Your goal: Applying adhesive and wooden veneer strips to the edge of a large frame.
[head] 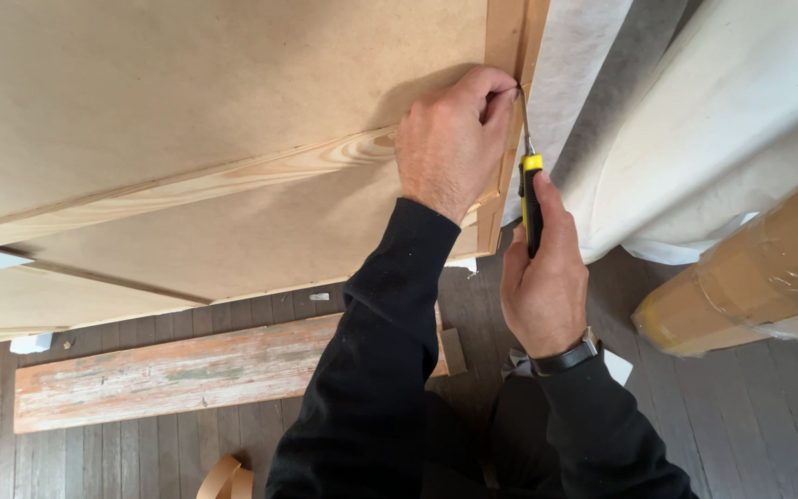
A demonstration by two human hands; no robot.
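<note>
Pinching the thin blade's tip against the wooden frame (508, 37), the left hand (450, 139) steadies it; the right hand (542, 277) wraps the screwdriver (530, 199) handle — light, stiff, best gripped on that yellow-black handle.

The board (187, 92) is matt, smooth brown fibreboard, crossed by a pale grained wood batten (233, 180). The screwdriver (530, 199) has a glossy yellow-and-black plastic handle and a thin metal shaft. The plank (168, 374) on the dark wood floor (750, 425) is rough, with worn paint.
</note>
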